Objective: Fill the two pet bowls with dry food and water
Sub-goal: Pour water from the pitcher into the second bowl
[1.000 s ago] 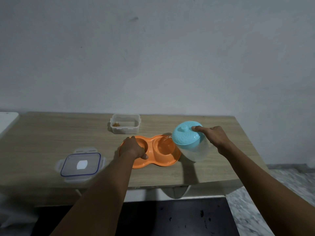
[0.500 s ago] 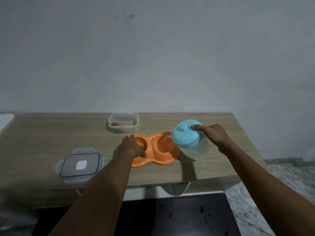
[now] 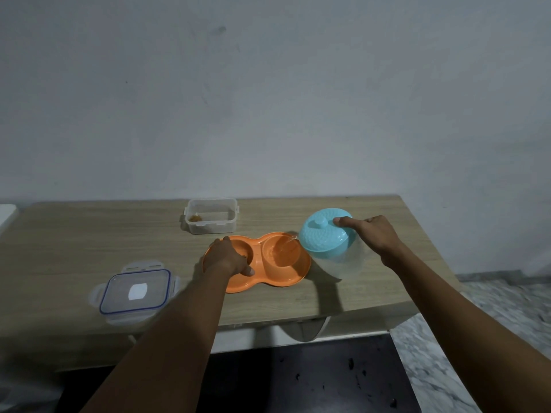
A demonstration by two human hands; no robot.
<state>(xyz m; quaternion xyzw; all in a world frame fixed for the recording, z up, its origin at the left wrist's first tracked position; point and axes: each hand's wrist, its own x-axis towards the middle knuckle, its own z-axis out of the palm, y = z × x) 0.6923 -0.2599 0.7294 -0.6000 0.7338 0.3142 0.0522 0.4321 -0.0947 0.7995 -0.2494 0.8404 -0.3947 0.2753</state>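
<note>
Currently your left hand (image 3: pixel 228 259) clasps the orange double bowl (image 3: pixel 277 278) on the table (image 3: pixel 89 234); your right hand (image 3: pixel 372 234), fingers curled, holds the jug (image 3: pixel 340 260) tilted over its right well, forefinger pressing the lid (image 3: pixel 323 236).

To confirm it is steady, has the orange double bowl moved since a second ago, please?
No. The orange double bowl keeps the same place, in front and slightly right of the clear container.

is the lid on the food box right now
No, the lid lies flat on the table left of the bowls, apart from the open box.
</note>
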